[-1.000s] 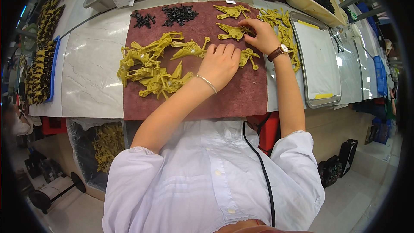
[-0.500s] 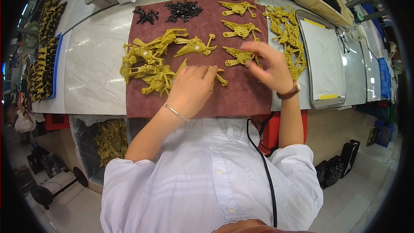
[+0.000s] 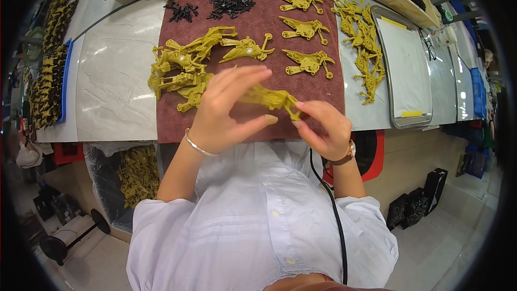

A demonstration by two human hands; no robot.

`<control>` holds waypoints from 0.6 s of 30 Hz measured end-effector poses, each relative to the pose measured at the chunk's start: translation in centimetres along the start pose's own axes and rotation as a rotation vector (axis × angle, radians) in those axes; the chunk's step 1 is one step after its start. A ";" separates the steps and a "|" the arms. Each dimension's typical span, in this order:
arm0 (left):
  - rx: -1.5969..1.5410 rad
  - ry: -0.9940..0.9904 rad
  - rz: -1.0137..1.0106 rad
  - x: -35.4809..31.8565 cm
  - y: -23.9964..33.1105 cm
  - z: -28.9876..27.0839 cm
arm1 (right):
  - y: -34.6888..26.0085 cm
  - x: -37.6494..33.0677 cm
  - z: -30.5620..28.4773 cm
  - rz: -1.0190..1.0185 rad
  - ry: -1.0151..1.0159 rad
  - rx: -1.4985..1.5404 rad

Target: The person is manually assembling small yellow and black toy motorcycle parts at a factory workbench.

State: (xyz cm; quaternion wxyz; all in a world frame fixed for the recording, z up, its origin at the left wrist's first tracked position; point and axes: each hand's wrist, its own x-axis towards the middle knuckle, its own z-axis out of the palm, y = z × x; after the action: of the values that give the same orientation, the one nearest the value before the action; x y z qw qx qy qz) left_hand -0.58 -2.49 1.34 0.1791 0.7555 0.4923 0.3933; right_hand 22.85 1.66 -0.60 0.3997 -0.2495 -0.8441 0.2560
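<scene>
**Right hand [image 3: 330, 130] has moved from the yellow column [image 3: 304, 28] to a yellow part [image 3: 273, 99]**

Its grip pinches one end above the red cloth [image 3: 322, 95] on the bench [image 3: 116, 81]. The left hand [image 3: 219, 112] spreads its fingers by the blurred other end; whether they touch, I can't tell.
</scene>
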 end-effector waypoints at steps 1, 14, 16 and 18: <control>-0.003 0.000 0.000 -0.3 0.3 0.3 | -0.2 -0.7 0.1 0.002 -0.002 -0.002; -0.939 0.175 -0.507 -2.0 1.2 4.9 | -2.6 -2.6 1.6 0.079 -0.013 0.116; -0.852 0.125 -0.493 -2.3 1.0 5.6 | -2.2 -2.3 1.9 -0.046 -0.010 -0.039; -0.735 0.090 -0.467 -2.4 1.1 6.2 | -1.9 -1.7 2.2 -0.075 0.028 -0.103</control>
State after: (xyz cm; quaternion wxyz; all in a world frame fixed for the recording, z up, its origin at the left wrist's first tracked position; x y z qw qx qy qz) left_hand 4.36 -4.35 -2.84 0.4985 0.4924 0.4846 0.5237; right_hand 21.58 -1.32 -1.58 0.4075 -0.2416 -0.8591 0.1937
